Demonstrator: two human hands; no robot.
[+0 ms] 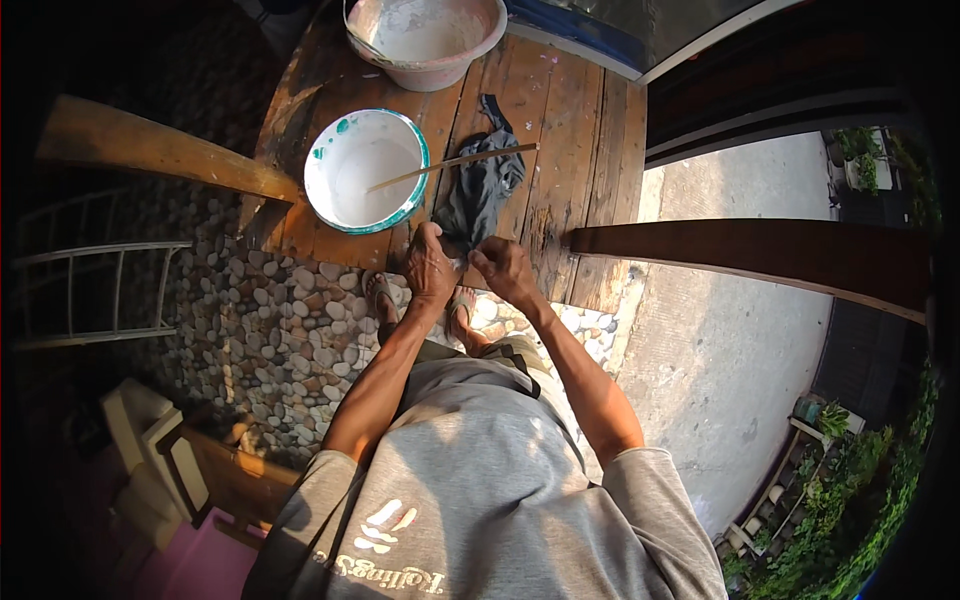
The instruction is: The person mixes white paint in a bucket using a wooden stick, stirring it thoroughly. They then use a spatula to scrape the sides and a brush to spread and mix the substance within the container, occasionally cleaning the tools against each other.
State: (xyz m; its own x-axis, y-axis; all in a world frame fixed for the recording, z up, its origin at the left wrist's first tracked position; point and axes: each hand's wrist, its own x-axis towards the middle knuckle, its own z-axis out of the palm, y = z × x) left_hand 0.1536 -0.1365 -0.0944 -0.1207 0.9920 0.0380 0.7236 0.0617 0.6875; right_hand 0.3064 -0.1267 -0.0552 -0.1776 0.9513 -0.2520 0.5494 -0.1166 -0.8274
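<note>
At the near edge of the wooden table [535, 190], my left hand [432, 268] is closed, thumb up, its fingers curled. Close beside it my right hand [507, 270] is closed in a pinch. A small pale bit shows between the two hands, too small to name. A crumpled black plastic bag [480, 190] lies just beyond them, its near end reaching down to the hands; I cannot tell if they grip it. To the left stands a white bucket [418, 212] with a green-stained rim and white contents. A thin wooden stick [470, 159] leans out of it, over the bag.
A whitish, stained basin [437, 75] stands at the table's far end. Wooden posts rise at the left [170, 150] and right [740, 250]. Pebble-patterned floor [270, 340] lies below, with a metal rack [120, 290] at the left and concrete paving [730, 350] at the right.
</note>
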